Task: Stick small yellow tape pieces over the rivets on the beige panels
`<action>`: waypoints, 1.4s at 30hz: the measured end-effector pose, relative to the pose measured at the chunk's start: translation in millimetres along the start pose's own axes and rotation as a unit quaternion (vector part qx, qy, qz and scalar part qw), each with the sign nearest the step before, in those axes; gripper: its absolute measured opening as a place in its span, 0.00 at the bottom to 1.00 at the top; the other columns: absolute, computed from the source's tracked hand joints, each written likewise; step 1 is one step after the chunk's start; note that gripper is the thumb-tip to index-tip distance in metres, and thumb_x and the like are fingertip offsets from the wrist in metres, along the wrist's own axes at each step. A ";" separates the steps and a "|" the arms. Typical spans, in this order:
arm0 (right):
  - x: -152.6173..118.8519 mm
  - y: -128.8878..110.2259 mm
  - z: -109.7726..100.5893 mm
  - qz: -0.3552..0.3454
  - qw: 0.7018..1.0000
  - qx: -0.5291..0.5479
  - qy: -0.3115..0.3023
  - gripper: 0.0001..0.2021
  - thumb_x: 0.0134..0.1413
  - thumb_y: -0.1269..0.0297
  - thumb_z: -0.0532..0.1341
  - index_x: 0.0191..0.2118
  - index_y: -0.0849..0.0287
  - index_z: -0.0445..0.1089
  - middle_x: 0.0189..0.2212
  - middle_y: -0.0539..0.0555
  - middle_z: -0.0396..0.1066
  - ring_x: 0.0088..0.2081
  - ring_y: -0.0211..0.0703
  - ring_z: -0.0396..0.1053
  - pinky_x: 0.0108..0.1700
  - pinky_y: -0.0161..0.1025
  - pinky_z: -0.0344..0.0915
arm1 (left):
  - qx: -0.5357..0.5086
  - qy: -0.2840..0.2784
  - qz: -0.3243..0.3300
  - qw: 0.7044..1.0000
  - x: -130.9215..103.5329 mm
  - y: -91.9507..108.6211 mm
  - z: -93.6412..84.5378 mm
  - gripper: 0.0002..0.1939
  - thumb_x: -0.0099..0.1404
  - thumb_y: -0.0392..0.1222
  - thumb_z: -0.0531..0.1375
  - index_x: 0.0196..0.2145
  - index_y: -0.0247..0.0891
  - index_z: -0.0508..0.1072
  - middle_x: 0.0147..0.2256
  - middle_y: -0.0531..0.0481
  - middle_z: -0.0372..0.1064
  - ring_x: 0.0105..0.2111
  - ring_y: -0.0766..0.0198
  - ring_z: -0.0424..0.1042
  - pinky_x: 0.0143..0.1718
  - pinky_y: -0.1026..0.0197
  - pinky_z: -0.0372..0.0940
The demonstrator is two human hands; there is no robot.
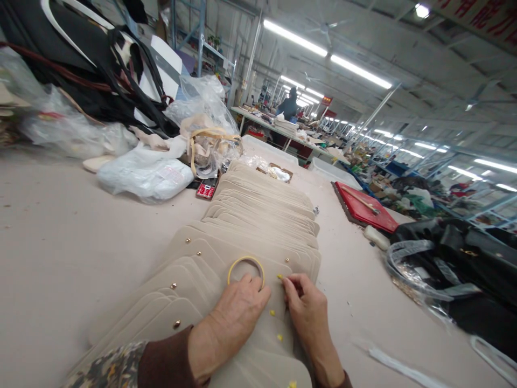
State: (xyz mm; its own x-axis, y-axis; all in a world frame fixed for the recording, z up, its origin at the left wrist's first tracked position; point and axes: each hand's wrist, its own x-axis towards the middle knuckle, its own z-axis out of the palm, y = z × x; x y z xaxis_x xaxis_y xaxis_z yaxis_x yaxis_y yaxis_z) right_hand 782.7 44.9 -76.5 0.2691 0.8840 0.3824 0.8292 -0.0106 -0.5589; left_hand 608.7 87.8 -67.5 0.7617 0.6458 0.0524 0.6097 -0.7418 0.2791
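Overlapping beige panels with rounded corners (218, 245) are fanned out in a long row down the middle of the table, several bearing small gold studs (176, 324). My left hand (242, 304) is closed on the near edge of a roll of yellow tape (228, 272), resting over the panels. To its right, my right hand (304, 302) pinches a tiny piece of yellow tape (279, 276) between thumb and forefinger, at a panel's surface. Similar yellow bits (279, 338) sit on the panels nearer to me. The left fingertips are partly hidden.
Left of the row lie a white plastic-wrapped bundle (145, 172) and a red calculator-like device (207, 187). A red board (365, 207) with a wooden-handled tool stands right, beyond black bags (476, 269). A white strip (404, 369) lies front right. A person (287, 105) is far off.
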 end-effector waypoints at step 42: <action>-8.0 -22.1 -34.9 -0.040 0.972 0.200 -0.116 0.10 0.60 0.67 0.56 0.41 0.58 0.74 0.34 0.54 0.76 0.35 0.41 0.72 0.39 0.36 0.68 | -0.167 0.180 0.178 0.953 -4.7 -10.1 -9.5 0.20 0.72 0.34 0.48 0.60 0.37 0.55 0.45 0.46 0.74 0.42 0.65 0.75 0.43 0.64 0.70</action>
State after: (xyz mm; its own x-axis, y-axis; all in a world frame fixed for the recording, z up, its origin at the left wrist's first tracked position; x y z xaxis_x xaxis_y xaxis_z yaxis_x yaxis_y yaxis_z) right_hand 779.4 21.7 -41.5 0.0552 0.9568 0.2856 0.5739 0.2037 -0.7932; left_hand 596.8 94.0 -61.5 0.7457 0.4289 0.5099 0.1772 -0.8654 0.4688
